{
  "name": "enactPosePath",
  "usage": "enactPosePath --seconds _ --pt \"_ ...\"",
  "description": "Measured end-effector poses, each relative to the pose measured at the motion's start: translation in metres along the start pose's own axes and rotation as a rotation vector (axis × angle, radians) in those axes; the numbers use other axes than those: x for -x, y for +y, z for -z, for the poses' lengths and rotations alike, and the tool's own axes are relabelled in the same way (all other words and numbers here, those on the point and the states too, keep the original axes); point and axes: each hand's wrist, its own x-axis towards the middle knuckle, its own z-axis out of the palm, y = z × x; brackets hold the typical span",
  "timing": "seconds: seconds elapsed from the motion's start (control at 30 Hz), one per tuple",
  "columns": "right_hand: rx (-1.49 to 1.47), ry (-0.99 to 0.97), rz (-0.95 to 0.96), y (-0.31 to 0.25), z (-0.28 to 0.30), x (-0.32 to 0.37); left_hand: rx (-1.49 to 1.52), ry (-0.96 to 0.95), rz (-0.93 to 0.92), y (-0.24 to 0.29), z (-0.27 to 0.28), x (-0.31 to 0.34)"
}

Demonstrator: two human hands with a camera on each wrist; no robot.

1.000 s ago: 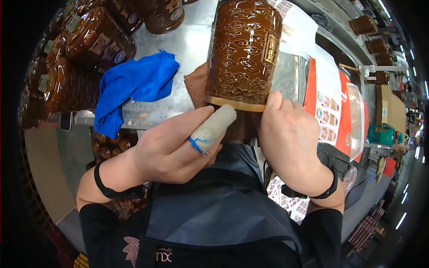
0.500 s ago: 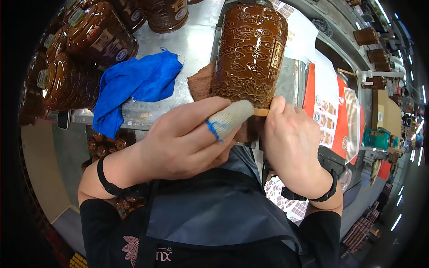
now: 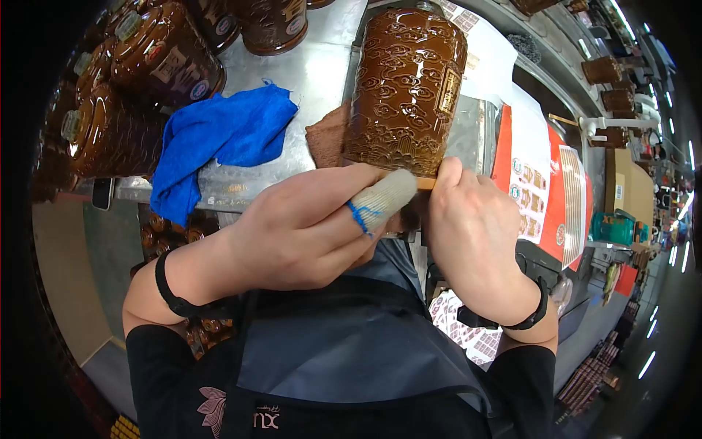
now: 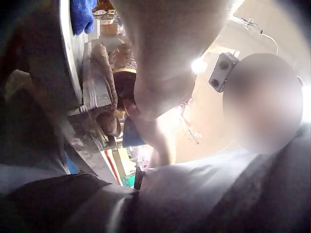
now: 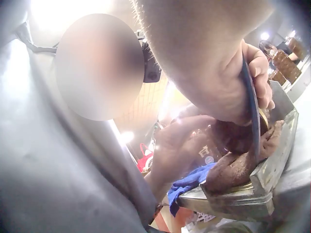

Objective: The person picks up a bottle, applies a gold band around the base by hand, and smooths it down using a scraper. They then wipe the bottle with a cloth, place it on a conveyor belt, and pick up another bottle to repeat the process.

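Observation:
A large brown glass jar (image 3: 406,80), embossed with clouds, lies on its side with its base end towards me. A narrow gold band (image 3: 435,184) rings that end. My left hand (image 3: 303,230) reaches across the band, the pale knitted finger cot (image 3: 391,196) on one finger right at it. Its other fingers are bent, their tips hidden; I cannot tell what they hold. My right hand (image 3: 472,227) is curled at the right end of the band, thumb side up. In the right wrist view it grips a thin dark flat sheet (image 5: 251,107).
A brown cloth (image 3: 327,139) lies beneath the jar, and a blue cloth (image 3: 227,128) hangs over the metal bench edge. Several similar brown jars (image 3: 164,62) crowd the left. Printed label sheets (image 3: 528,186) and a red sheet (image 3: 559,212) lie to the right.
My left hand has slid right along the gold band, towards my right hand, and now covers more of the jar's base end. My right hand stays nearly in place.

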Motion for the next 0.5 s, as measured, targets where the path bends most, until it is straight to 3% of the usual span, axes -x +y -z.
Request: enactPosePath --seconds 0.5 --pt "0.014 0.018 -0.002 -0.0012 -0.0015 0.0008 -0.032 0.030 0.054 0.0059 -0.0003 0.0030"
